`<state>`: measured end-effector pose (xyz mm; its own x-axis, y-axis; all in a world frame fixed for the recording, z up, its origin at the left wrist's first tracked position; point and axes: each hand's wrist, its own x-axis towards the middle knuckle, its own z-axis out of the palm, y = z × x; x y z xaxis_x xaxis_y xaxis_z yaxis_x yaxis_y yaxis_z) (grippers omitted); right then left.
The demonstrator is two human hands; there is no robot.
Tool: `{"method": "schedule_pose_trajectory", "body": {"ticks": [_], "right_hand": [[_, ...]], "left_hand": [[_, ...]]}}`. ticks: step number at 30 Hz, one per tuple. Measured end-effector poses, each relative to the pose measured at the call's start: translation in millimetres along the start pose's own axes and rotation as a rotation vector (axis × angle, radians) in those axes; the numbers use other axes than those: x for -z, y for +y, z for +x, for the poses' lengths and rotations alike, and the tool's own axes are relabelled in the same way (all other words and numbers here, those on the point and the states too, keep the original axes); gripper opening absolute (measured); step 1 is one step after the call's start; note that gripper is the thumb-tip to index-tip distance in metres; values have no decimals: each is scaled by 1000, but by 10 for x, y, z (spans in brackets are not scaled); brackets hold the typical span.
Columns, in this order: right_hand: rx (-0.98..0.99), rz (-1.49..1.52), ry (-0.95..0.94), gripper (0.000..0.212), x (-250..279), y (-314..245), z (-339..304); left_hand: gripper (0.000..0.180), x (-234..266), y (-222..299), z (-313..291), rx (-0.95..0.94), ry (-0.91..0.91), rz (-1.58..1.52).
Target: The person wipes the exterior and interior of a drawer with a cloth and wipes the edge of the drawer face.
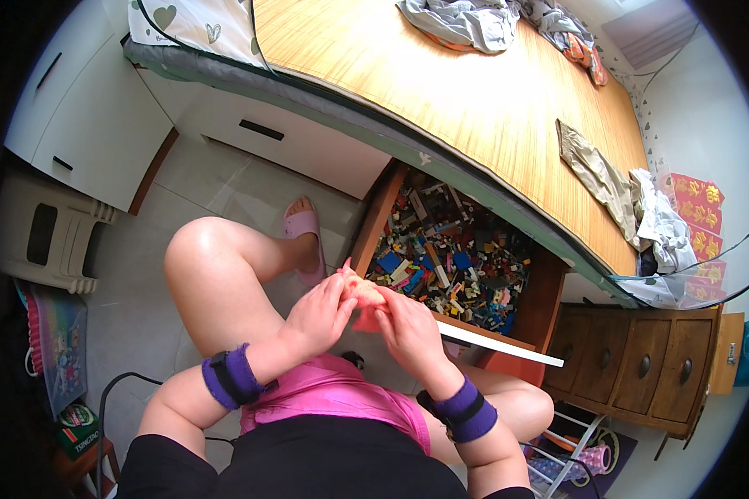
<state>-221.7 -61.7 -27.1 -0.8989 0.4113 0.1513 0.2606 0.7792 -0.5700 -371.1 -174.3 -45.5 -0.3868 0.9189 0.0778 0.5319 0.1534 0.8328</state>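
I see the left hand (318, 316) and right hand (412, 334) both pinching a crumpled pink cloth (363, 293) between them; just beyond, the drawer (376, 218) is already open, but the cloth handling seems unfinished.

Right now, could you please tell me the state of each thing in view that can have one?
Left hand: closed on pink cloth
Right hand: closed on pink cloth
Pink cloth: crumpled, held between both hands
Brick drawer: pulled open
Toy bricks: loose, mixed
White under-bed drawer: shut
White cabinet: shut
Wooden chest: visible drawers shut
Beige garment: rumpled
Purple wristbands: worn
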Motion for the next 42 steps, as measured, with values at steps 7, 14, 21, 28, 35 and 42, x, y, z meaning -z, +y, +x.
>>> {"method": "schedule_pose_trajectory", "body": {"ticks": [7,14,21,28,35,42], "right_hand": [[-167,69,-91,19,-25,-54,278],[-96,13,-49,28,140,270,469],[-292,-30,-477,37,162,347,606],[-722,379,-709,36,101,444,904],[-830,659,-735,21,-170,685,955],[-889,435,-757,25,-59,660,1252]], "left_hand": [[19,179,14,385,112,-64,-80],[23,93,-125,660,-6,-116,-117],[29,-25,-271,690,119,-388,-73],[40,-164,-471,909,491,-432,-137],[29,-352,-560,1077,450,-763,-261],[32,-245,-566,1385,442,-838,-326]]}}
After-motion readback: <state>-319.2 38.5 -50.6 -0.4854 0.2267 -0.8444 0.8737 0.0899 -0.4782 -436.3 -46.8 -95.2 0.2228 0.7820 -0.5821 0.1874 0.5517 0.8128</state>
